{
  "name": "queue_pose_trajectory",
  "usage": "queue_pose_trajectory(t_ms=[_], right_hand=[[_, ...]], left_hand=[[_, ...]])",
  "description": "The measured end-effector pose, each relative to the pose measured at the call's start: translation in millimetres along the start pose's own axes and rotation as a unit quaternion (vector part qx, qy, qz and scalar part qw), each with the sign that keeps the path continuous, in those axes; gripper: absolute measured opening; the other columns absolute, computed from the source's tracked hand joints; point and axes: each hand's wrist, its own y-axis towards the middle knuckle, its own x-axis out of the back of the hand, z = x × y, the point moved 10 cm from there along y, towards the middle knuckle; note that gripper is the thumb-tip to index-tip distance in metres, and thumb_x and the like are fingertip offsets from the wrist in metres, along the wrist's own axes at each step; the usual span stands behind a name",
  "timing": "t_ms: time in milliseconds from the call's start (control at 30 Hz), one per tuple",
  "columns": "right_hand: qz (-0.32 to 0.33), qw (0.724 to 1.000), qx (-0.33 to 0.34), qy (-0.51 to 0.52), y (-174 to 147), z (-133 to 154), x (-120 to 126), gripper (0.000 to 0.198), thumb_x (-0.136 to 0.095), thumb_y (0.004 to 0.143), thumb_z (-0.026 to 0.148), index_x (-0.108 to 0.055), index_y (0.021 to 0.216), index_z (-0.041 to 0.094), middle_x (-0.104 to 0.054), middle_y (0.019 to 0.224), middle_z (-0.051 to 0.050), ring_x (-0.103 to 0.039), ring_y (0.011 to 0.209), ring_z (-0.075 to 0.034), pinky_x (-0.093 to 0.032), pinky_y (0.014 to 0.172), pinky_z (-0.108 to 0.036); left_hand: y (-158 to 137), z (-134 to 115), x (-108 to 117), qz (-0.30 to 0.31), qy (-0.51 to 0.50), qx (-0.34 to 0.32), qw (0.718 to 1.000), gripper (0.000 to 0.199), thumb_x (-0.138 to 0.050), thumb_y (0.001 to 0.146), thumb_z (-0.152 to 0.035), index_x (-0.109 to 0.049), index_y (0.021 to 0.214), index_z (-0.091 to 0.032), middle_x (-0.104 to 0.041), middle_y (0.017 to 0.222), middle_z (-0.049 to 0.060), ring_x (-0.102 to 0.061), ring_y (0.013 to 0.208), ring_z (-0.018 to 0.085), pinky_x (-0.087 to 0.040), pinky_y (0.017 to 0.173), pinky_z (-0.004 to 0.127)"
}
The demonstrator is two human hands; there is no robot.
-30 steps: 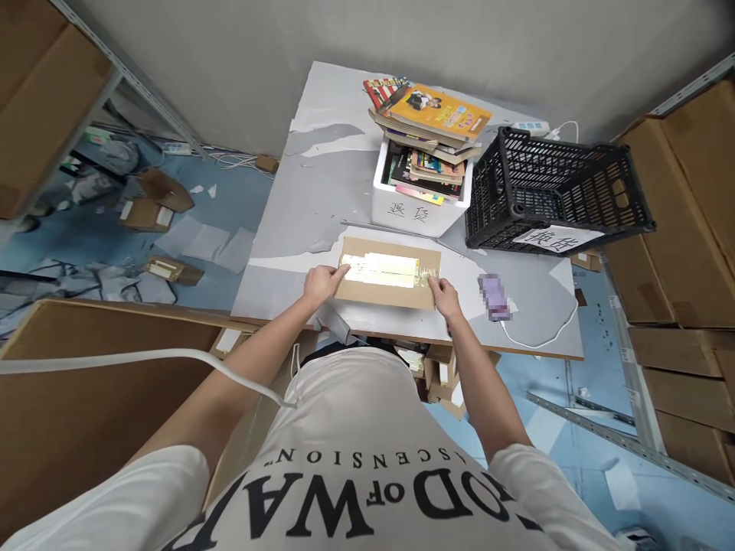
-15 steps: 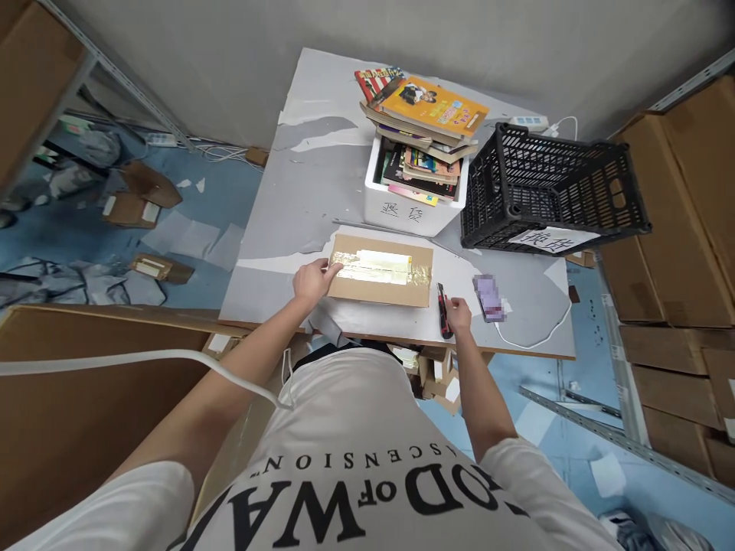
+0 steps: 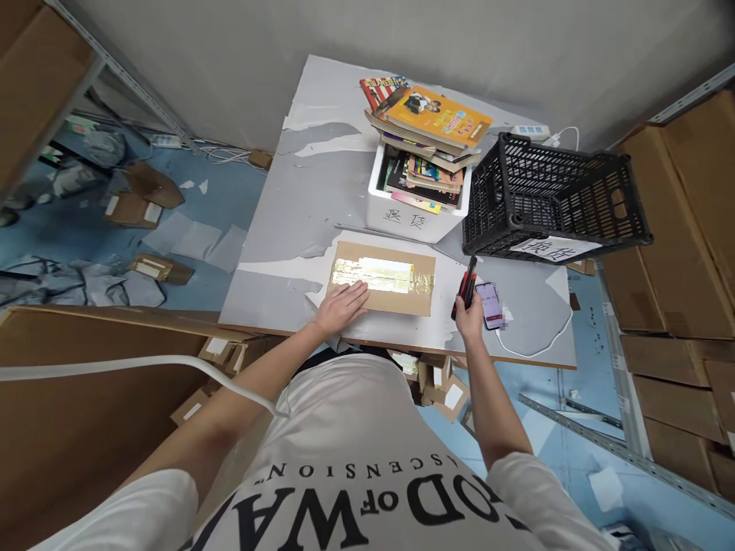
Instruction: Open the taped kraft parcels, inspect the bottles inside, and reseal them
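A taped cardboard box [image 3: 402, 301] with a white label lies flat near the table's front edge. My left hand [image 3: 343, 306] rests on its left front part, fingers stretched out over the tape. To the right of the box, my right hand [image 3: 471, 315] is wrapped round a red and black utility knife [image 3: 467, 285], whose tip points away from me. The knife is held above the table, clear of the box. Just right of that hand lies a phone [image 3: 490, 306] with a lit screen and a white cable plugged in.
Behind the box stands a white bin [image 3: 410, 227] heaped with books [image 3: 439, 115]. A black plastic crate [image 3: 551, 191] is to its right. Cardboard boxes [image 3: 660, 245] are stacked at the right, and a large open carton [image 3: 86, 398] is at my left. A white cable [image 3: 172, 358] crosses over my left arm.
My right hand has picked up the utility knife from the table and turned its tip forward. My left hand has slid from the box's left end onto its top.
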Motion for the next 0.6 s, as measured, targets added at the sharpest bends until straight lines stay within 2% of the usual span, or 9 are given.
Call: queue_pose_trajectory(t_ms=[67, 100, 167, 233, 300, 367, 600], right_hand=[[0.086, 0.985, 0.147, 0.019, -2, 74, -6, 0.053, -0.041, 0.09, 0.039, -0.038, 0.138, 0.017, -0.062, 0.118, -0.013, -0.059, 0.105, -0.026, -0.045, 0.089, -0.038], [0.145, 0.964, 0.224, -0.009, -10, 113, -18, 0.054, -0.043, 0.09, 0.037, -0.036, 0.142, 0.02, -0.059, 0.123, -0.011, -0.057, 0.108, -0.026, -0.044, 0.091, -0.038], [0.254, 0.9, 0.338, -0.103, -31, 173, -49, 0.056, -0.043, 0.091, 0.032, -0.032, 0.146, 0.027, -0.057, 0.126, -0.009, -0.055, 0.111, -0.028, -0.044, 0.089, -0.037], [0.316, 0.836, 0.4, -0.202, -49, 209, -81, 0.057, -0.039, 0.093, 0.023, -0.029, 0.147, 0.034, -0.06, 0.116, -0.007, -0.06, 0.101, -0.025, -0.044, 0.084, -0.034], [0.339, 0.785, 0.438, -0.278, -59, 230, -107, 0.059, -0.036, 0.092, 0.016, -0.029, 0.147, 0.039, -0.06, 0.111, -0.005, -0.062, 0.092, -0.021, -0.043, 0.081, -0.032], [0.341, 0.754, 0.459, -0.325, -64, 242, -122, 0.061, -0.034, 0.093, 0.013, -0.029, 0.146, 0.043, -0.059, 0.111, -0.006, -0.063, 0.088, -0.02, -0.042, 0.079, -0.031], [0.366, 0.718, 0.477, -0.35, -65, 255, -133, 0.057, -0.037, 0.095, 0.02, -0.026, 0.147, 0.041, -0.061, 0.109, -0.006, -0.064, 0.087, -0.021, -0.042, 0.075, -0.029]], left_hand=[[1, 3, -1, -0.009, 0.001, 0.004, 1.0, 0.04, -0.045, 0.094, -0.036, -0.056, 0.129, -0.021, -0.057, 0.133, 0.01, -0.049, 0.129, 0.022, -0.036, 0.111, 0.039], [1, 5, -1, -0.013, -0.002, 0.005, 1.0, 0.041, -0.045, 0.093, -0.036, -0.056, 0.129, -0.021, -0.058, 0.133, 0.009, -0.05, 0.128, 0.022, -0.036, 0.111, 0.038], [2, 8, -1, -0.018, -0.007, 0.009, 1.0, 0.041, -0.046, 0.093, -0.038, -0.056, 0.129, -0.022, -0.058, 0.132, 0.009, -0.051, 0.127, 0.022, -0.037, 0.111, 0.038], [2, 10, -2, -0.023, -0.013, 0.012, 1.0, 0.042, -0.046, 0.092, -0.039, -0.057, 0.129, -0.023, -0.058, 0.132, 0.009, -0.051, 0.127, 0.022, -0.038, 0.111, 0.038], [1, 11, -2, -0.029, -0.018, 0.014, 0.999, 0.042, -0.046, 0.092, -0.04, -0.057, 0.129, -0.023, -0.059, 0.131, 0.008, -0.051, 0.127, 0.022, -0.038, 0.111, 0.038], [0, 12, -4, -0.034, -0.02, 0.015, 0.999, 0.042, -0.047, 0.091, -0.04, -0.057, 0.129, -0.024, -0.059, 0.131, 0.008, -0.051, 0.126, 0.022, -0.037, 0.112, 0.038], [-1, 13, -6, -0.041, -0.009, 0.011, 0.999, 0.042, -0.048, 0.091, -0.041, -0.059, 0.127, -0.023, -0.058, 0.132, 0.008, -0.053, 0.125, 0.022, -0.038, 0.111, 0.037]])
